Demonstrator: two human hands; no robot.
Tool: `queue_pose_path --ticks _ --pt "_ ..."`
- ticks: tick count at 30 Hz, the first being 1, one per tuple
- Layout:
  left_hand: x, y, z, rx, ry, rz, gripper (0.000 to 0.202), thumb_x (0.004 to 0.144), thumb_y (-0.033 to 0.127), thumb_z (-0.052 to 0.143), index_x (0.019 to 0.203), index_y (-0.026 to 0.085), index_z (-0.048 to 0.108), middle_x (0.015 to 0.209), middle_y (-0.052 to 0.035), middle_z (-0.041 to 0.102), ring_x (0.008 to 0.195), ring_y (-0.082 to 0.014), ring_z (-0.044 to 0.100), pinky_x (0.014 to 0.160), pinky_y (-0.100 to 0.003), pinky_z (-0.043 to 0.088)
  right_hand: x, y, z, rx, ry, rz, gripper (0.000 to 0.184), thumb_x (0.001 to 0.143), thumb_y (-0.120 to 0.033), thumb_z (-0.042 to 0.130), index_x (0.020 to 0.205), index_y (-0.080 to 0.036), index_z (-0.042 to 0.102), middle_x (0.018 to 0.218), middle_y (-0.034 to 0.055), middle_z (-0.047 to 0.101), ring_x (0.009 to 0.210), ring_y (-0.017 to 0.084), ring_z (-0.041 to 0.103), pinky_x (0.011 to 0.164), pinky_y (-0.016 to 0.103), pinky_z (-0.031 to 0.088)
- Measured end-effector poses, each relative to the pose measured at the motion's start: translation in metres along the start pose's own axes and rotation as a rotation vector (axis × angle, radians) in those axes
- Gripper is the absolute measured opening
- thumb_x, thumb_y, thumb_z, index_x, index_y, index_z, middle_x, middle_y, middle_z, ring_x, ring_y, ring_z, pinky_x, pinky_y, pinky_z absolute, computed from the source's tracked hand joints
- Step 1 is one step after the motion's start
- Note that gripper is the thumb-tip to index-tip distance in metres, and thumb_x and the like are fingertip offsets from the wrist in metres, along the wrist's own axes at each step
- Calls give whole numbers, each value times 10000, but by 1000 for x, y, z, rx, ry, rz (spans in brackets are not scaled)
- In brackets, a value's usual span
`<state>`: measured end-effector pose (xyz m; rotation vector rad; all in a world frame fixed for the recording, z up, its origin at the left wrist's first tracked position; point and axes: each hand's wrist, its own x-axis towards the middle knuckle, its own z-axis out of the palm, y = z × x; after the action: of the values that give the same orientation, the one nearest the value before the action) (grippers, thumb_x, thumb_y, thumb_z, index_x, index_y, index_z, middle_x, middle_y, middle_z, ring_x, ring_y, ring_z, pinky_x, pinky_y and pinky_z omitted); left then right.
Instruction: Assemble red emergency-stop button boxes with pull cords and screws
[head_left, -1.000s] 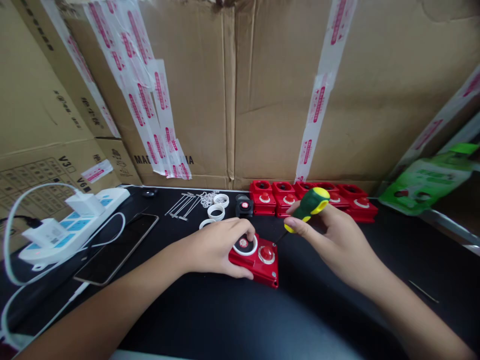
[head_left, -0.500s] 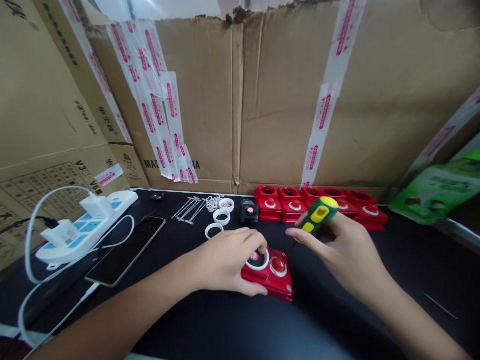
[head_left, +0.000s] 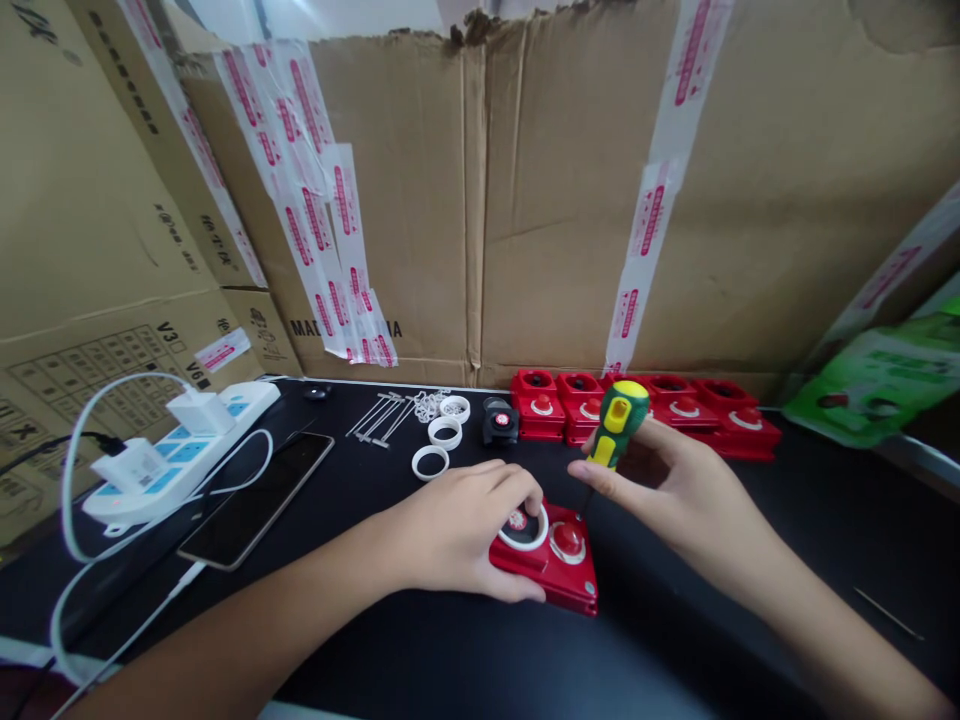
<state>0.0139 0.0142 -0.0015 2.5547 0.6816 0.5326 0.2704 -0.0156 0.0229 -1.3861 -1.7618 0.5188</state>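
My left hand (head_left: 469, 530) is closed around the left part of a red box (head_left: 551, 578) lying on the black table. On the box's top show a white ring (head_left: 544, 527) with a dark centre and a red dome (head_left: 568, 541). My right hand (head_left: 664, 475) grips a screwdriver (head_left: 619, 420) by its green and yellow handle. Its thin shaft points down to the box's far right corner, where the tip appears to meet a screw. Another screw (head_left: 589, 588) sits at the near right corner.
Several similar red boxes (head_left: 541, 412) line the back, beside a black part (head_left: 500, 422). White rings (head_left: 430, 462) and metal T-shaped rods (head_left: 384, 420) lie left of them. A phone (head_left: 259, 500) and power strip (head_left: 180, 450) are at left, a green pouch (head_left: 874, 385) at right.
The screwdriver has become more upright, its tip lowered from beside the box to its far right corner. My left hand and the box have shifted slightly right in view.
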Motion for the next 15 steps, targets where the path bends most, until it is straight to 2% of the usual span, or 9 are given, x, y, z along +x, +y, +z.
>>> queue_pose_path --ticks 4,6,9,13,15 --pt "1 -4 -1 -104 14 3 569 718 445 978 1079 219 601 1086 -33 697 978 -235 678 845 -316 502 -1 2 -2 -8 -32 -20 379 923 -579 756 954 -204 709 751 28 727 630 212 656 586 341 502" --pt "2 -8 -2 -178 12 -8 569 705 441 987 1081 222 620 1067 -23 695 962 -222 677 838 -298 506 -2 2 -5 13 -55 -45 352 952 -551 735 947 -199 714 736 27 717 616 202 644 575 332 498" --pt "2 -14 -3 -261 -5 -15 585 695 470 990 1084 227 627 1062 -15 698 957 -214 675 842 -291 504 -2 0 -11 117 -137 -71 312 961 -505 743 1033 -202 750 867 49 767 691 207 680 630 332 548" --pt "2 -18 -3 -289 -19 15 599 694 513 981 1071 227 613 1143 -37 719 1016 -238 684 892 -318 501 -3 -2 -19 231 -260 -61 304 941 -450 787 1158 -237 779 1080 61 806 916 244 747 827 361 608" --pt "2 -18 -2 -272 -15 36 590 708 502 976 1075 228 605 1174 -48 717 1052 -248 685 904 -323 505 -3 -2 -20 245 -292 -27 304 950 -452 776 1171 -243 781 1098 62 806 888 234 749 824 367 613"
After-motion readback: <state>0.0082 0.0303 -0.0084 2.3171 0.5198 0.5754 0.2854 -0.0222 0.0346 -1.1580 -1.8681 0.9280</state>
